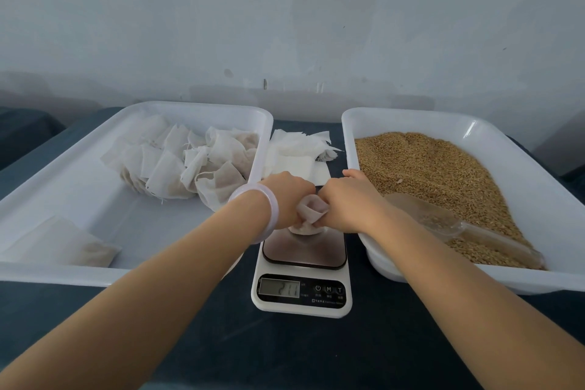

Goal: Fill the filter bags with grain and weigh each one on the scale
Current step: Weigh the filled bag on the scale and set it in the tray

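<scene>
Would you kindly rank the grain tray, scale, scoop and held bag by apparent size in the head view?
1. Grain tray
2. Scale
3. Scoop
4. Bag, partly covered by the left hand and right hand, so its full size is unsure.

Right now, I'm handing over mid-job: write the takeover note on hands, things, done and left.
The left hand and right hand both grip one filter bag on the scale; display unreadable.
The left tray holds filled bags; empty bags sit behind the scale; the scoop lies on the grain in the right tray.
Done: a pile filled.
Left: let go, weigh this one, fill the empties.
</scene>
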Demonstrator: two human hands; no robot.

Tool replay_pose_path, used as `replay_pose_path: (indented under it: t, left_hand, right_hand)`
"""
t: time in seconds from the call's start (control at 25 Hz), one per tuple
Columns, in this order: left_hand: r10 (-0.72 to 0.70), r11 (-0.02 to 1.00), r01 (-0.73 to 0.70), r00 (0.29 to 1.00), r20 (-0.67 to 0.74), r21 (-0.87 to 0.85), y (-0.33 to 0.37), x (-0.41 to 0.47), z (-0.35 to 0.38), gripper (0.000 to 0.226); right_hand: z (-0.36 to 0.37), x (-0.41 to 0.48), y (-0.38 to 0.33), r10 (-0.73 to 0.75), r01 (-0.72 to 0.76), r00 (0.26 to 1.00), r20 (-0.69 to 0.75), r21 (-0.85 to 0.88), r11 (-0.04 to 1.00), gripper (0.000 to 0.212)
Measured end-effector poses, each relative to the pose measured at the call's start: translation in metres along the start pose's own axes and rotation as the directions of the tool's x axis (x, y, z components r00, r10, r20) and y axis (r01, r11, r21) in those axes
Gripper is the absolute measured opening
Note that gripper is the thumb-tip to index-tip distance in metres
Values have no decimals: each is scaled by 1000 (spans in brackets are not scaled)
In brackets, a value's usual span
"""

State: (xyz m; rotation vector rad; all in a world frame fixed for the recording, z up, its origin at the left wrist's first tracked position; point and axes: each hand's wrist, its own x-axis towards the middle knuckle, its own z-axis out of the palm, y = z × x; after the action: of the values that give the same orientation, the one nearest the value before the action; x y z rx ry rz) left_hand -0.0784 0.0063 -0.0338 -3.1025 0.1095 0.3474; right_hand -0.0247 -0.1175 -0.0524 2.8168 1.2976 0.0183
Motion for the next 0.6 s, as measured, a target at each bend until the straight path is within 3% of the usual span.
replay_pose_path:
  t: [0.2, 0.28, 0.4, 0.6]
  left_hand:
    - [3, 987, -4, 1000, -11, -164, -5, -4, 4, 23]
    - [-6, 966, 0, 1000, -24, -258, -8, -6, 5, 34]
    - [-1, 919, -33, 996, -86, -393, -12, -11, 4, 57]
    - [-17, 862, -59, 989, -145, -504, -13, -14, 2, 54]
  right_hand:
    - [1, -2, 1, 7, -6, 1000, -25, 39, 999, 37]
    - [1, -3, 1, 3, 0, 999, -47, 81, 997, 32]
    - [-2, -4, 3, 15, 1, 998, -68, 221, 975, 30]
    - [-8, -10, 6, 62, -28, 996, -66, 431, 902, 33]
